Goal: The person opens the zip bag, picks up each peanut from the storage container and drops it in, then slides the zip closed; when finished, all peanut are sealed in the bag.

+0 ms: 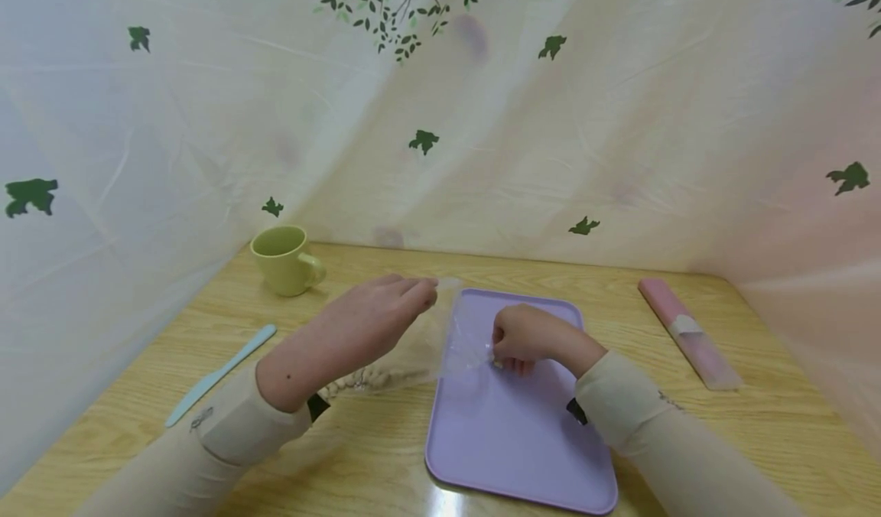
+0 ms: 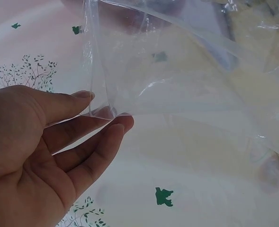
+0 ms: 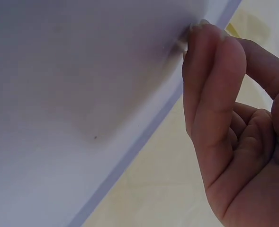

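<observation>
My left hand (image 1: 368, 322) pinches the top corner of a clear plastic bag (image 2: 177, 80) between thumb and fingers, holding it raised at the tray's left side. Several beige, nut-like lumps (image 1: 375, 378) lie in the bag's lower part; their exact kind is hard to tell. Over the upper left part of a lilac tray (image 1: 512, 448), my right hand (image 1: 530, 339) has its fingertips drawn together on a small pale piece (image 1: 497, 362), close to the bag's edge. The right wrist view shows these fingertips (image 3: 203, 33) near the tray surface, mostly hiding the piece.
A green mug (image 1: 282, 261) stands at the back left. In front of it lies a pale blue spatula-like knife (image 1: 220, 375). On the right is a pink folded packet (image 1: 688, 333) with a white band. A printed curtain (image 1: 482, 180) encloses the wooden table (image 1: 344, 456).
</observation>
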Available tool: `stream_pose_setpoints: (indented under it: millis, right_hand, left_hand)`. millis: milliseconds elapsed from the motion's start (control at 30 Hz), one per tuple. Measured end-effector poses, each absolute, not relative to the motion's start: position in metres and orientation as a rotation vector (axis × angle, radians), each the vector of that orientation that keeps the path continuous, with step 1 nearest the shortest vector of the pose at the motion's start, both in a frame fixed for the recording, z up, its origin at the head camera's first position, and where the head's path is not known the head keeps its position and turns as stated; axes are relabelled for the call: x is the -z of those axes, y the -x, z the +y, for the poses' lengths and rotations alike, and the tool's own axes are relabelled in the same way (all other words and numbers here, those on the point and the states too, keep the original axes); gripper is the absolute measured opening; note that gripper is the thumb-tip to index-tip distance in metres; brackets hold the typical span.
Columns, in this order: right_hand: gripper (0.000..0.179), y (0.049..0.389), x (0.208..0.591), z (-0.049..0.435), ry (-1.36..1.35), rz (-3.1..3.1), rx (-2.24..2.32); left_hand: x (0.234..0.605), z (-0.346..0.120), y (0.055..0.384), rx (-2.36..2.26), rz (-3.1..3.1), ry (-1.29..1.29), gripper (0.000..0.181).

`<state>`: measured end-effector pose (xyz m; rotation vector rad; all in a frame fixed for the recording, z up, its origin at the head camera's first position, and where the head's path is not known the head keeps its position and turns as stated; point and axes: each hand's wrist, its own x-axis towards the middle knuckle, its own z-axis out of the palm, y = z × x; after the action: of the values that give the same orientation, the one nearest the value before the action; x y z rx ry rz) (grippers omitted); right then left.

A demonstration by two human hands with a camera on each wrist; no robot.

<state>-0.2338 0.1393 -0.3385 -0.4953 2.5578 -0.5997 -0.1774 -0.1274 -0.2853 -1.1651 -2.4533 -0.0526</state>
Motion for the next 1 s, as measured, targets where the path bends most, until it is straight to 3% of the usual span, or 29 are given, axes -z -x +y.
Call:
stream_pose_setpoints:
  millis: [600,1000]
  right_hand:
    - [0.014,0.235,0.341,0.141,0.473,2.552,0.639]
    - [0.019,0.225,0.296,0.164,0.496,2.644,0.790]
  left_hand:
    - [0.285,-0.127,0.178,0.056,-2.486,1.154,0.019]
    - [0.284,-0.126,0.178,0.058,-2.473,1.151,0.013]
